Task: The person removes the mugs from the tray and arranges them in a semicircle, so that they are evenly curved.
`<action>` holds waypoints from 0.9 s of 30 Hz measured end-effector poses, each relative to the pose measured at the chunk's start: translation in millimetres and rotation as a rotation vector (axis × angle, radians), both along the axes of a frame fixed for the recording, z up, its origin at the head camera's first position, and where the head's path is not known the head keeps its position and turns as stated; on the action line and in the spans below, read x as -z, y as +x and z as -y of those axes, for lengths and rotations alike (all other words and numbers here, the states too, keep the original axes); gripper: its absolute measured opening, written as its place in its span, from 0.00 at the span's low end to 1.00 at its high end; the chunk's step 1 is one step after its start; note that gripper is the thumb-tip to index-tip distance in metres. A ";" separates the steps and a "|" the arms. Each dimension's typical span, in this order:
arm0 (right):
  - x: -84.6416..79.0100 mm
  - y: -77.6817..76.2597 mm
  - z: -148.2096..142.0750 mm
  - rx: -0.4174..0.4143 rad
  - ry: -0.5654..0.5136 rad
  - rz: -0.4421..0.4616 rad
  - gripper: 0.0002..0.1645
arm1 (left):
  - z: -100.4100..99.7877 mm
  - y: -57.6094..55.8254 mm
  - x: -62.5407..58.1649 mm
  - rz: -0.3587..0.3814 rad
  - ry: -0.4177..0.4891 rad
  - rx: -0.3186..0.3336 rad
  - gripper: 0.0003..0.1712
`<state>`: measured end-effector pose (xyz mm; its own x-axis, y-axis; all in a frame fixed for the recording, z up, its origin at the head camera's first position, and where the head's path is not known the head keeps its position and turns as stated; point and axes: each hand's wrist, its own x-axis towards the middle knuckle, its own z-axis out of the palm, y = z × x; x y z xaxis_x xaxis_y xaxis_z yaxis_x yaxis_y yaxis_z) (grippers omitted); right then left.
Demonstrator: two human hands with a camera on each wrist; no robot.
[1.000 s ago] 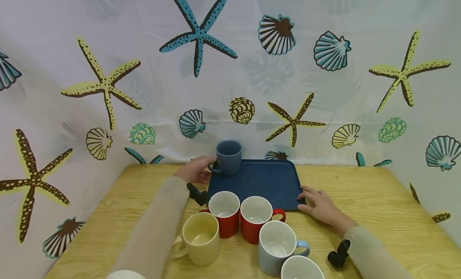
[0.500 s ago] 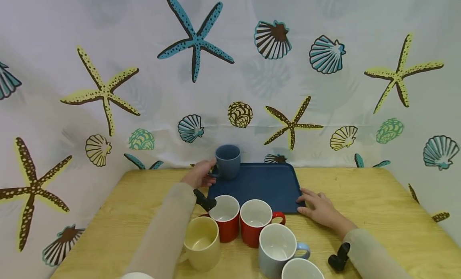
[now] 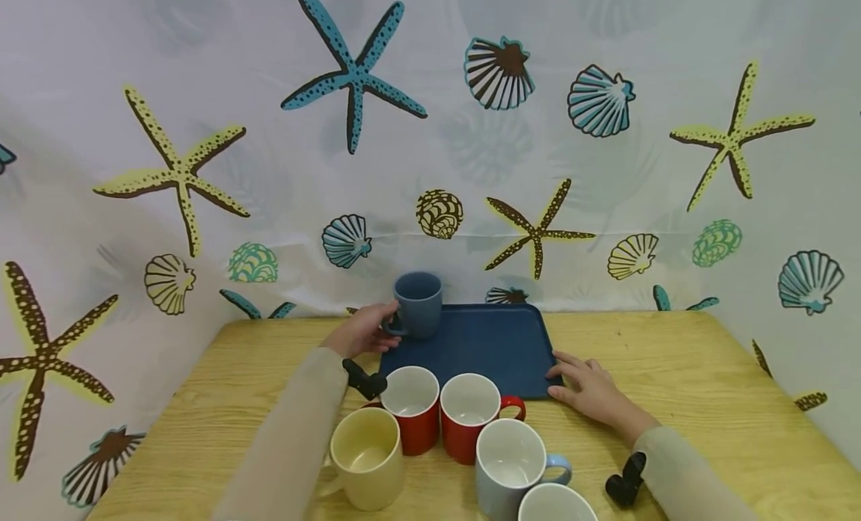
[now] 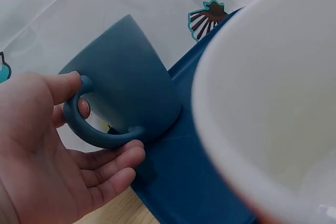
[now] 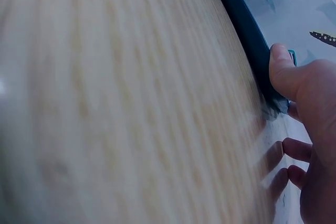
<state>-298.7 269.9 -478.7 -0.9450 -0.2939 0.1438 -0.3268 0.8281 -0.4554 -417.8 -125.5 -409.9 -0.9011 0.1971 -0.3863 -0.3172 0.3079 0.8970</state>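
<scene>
A matte blue mug (image 3: 418, 306) stands upright on the back left corner of a dark blue tray (image 3: 494, 349). My left hand (image 3: 361, 332) is at the mug's left side. In the left wrist view, its thumb and index finger pinch the mug's handle (image 4: 94, 135), while the other fingers extend below it. At the tray's front right corner is my right hand (image 3: 592, 390). The right wrist view shows its thumb (image 5: 282, 69) against the tray's edge and the index finger partly hidden round the corner. The remaining fingers touch or hover at the tabletop; I cannot tell which.
Two red mugs (image 3: 467, 435) stand just in front of the tray. A yellow mug (image 3: 370, 480) is at their left, close to my left forearm. A light blue mug (image 3: 494, 480) and a white-lined mug (image 3: 557, 506) stand nearer, on the wooden table (image 3: 679, 401). A patterned cloth (image 3: 282, 170) hangs behind.
The head view shifts slightly. My left forearm swings a little right, then back left, with the hand staying at the mug's handle. The mug, tray and right hand keep about the same places.
</scene>
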 end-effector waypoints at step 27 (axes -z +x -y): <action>-1.7 1.9 2.3 -0.016 -0.008 -0.029 0.16 | 29.8 33.6 -5.1 -0.078 0.026 0.067 0.25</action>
<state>-296.8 267.6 -477.0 -0.9355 -0.3080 0.1733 -0.3534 0.8190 -0.4521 -384.2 -155.4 -404.7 -0.9127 0.2672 -0.3093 -0.2254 0.3022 0.9262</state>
